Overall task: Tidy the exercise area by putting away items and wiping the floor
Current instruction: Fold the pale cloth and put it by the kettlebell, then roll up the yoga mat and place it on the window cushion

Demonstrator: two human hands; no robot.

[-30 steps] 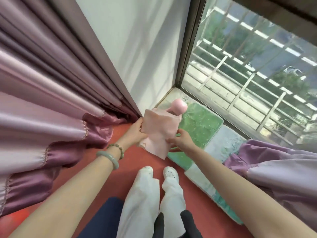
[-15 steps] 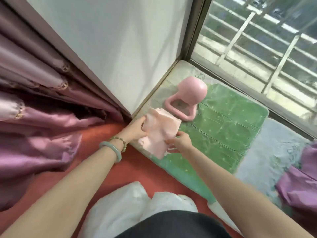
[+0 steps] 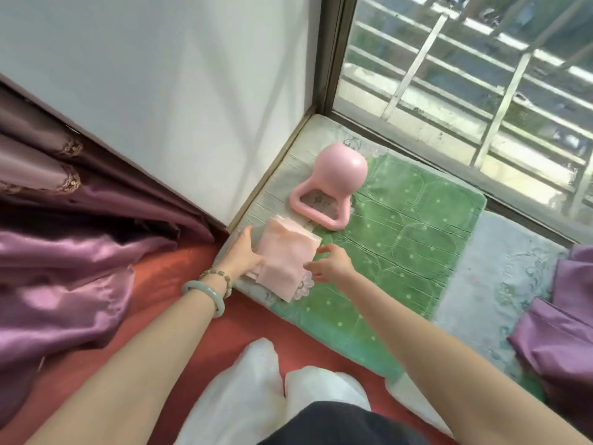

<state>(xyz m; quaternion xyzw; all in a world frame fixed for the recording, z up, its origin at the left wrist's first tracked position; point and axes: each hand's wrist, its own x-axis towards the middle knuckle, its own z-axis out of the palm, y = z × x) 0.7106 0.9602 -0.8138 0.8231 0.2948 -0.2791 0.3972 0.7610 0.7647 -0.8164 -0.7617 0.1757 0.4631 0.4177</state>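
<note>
A folded pale pink cloth [image 3: 282, 255] lies on the near left corner of the green dotted mat [image 3: 410, 239]. My left hand [image 3: 245, 252] rests against the cloth's left edge, fingers flat on it. My right hand [image 3: 330, 263] hovers just right of the cloth with fingers spread, not holding it. A pink kettlebell [image 3: 333, 181] lies on its side on the mat beyond the cloth, its handle pointing toward me.
A white wall [image 3: 179, 91] meets a window with railings [image 3: 465, 75] at the corner. Purple curtains hang at the left [image 3: 64, 252] and bunch at the right [image 3: 558, 316]. The floor is red [image 3: 154, 303]; a pale blue mat [image 3: 500, 284] lies right of the green one.
I have crouched closer to the mat. The cloth, held up in both hands before, now lies on the mat's corner, and my right hand has let go of it.
</note>
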